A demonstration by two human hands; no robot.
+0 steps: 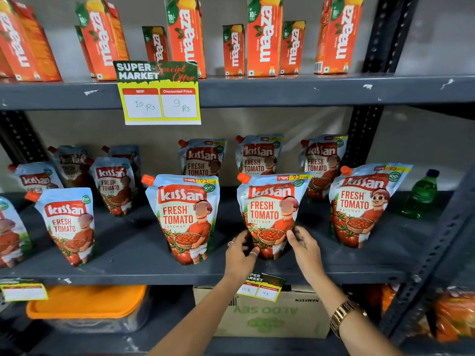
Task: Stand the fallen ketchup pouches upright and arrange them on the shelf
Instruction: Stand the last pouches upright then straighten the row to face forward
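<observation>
Several Kissan ketchup pouches stand upright in two rows on the dark grey middle shelf (133, 255). One front-row pouch (270, 209) stands right of centre, and both my hands are at its base. My left hand (240, 253) touches its lower left edge with the fingers curled. My right hand (304, 245) rests against its lower right edge, thumb on the front. Another front pouch (183, 217) stands to its left and one more (359, 204) to its right. Further pouches (203, 158) stand in the back row.
A green bottle (421, 196) stands at the shelf's right end. Orange Maaza cartons (264, 34) line the shelf above, with a yellow price sign (159, 98) on its edge. Below are an orange-lidded tub (87, 301) and a cardboard box (270, 317). A perforated upright (434, 255) borders the right side.
</observation>
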